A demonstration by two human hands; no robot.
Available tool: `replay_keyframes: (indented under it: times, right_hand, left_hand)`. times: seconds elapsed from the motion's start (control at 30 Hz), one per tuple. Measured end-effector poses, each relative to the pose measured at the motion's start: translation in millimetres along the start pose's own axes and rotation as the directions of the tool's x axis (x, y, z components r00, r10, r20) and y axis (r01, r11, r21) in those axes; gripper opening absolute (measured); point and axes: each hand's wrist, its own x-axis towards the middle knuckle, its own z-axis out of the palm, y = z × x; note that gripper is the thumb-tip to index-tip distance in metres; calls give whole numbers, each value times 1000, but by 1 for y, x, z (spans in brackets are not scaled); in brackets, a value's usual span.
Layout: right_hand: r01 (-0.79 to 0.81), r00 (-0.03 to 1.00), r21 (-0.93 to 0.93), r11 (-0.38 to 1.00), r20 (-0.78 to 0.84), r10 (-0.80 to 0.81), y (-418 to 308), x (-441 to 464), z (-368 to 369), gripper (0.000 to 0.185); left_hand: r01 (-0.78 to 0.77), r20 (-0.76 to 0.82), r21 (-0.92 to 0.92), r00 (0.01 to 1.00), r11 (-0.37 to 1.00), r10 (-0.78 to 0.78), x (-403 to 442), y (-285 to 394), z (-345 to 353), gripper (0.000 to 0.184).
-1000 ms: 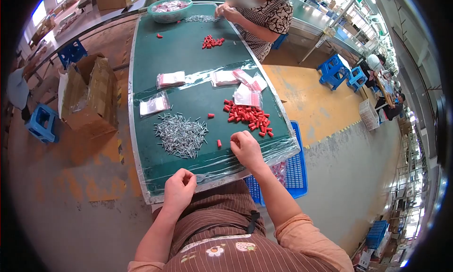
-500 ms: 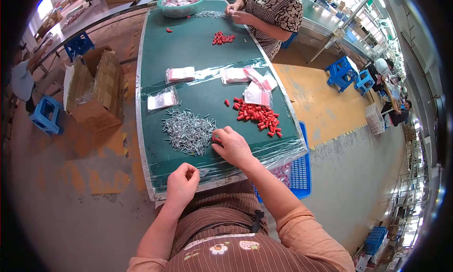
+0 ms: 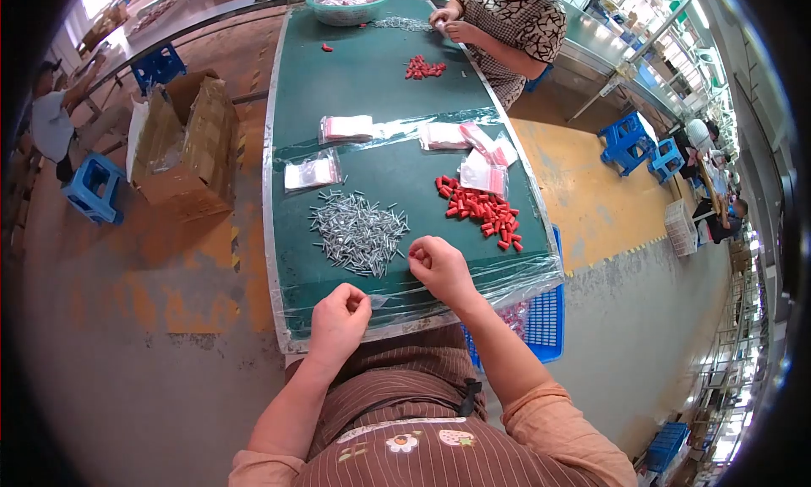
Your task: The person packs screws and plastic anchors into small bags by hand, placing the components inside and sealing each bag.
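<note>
Left hand [image 3: 341, 316]: closed, pinching what I take for a clear bag [image 3: 378, 301].
Metal pins [image 3: 359, 235]: heaped on the counter [image 3: 363, 86] ahead of my left hand, just left of my right; long axes point every way.
Clear bag: juts rightward from the left fingertips.
Right hand [image 3: 441, 267]: curled, nearer both 2 heaps; I can't tell if it grips anything.
Red caps [image 3: 479, 205]: ahead and rightward, axes mixed.
</note>
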Motion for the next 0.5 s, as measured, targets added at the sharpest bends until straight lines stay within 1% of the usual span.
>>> replay_keyframes:
  times: [0.07, 0.13, 0.17, 0.27, 0.3, 0.4, 0.5]
  right_hand:
    - [-113, 993, 207, 972, 53, 105, -16, -7, -4, 16]
    - [-82, 992, 229, 970, 112, 57, -38, -17, -10, 15]
    - [-67, 990, 240, 968, 138, 34, -47, -20, -12, 15]
    - [96, 992, 4, 995, 82, -96, -63, -25, -17, 14]
    - [128, 990, -57, 990, 62, -124, -60, -26, -17, 13]
    - [175, 984, -246, 953, 69, -163, -61, -25, -21, 12]
    - [186, 982, -258, 948, 80, -170, -61, -27, -22, 12]
  left_hand:
    - [-17, -8, 60, 1000, 998, 17, 6, 2, 4, 12]
    - [-10, -12, 124, 1000, 992, 12, 13, 17, 7, 12]
    - [-85, -26, 144, 996, 986, 90, 15, 21, 10, 12]
    - [-127, -11, 128, 992, 984, 129, 16, 36, 17, 12]
    - [-145, -5, 119, 989, 982, 147, 16, 37, 21, 12]
    - [-179, 7, 103, 984, 979, 179, 14, 35, 30, 12]
    - [-164, 16, 90, 987, 982, 163, 14, 33, 32, 11]
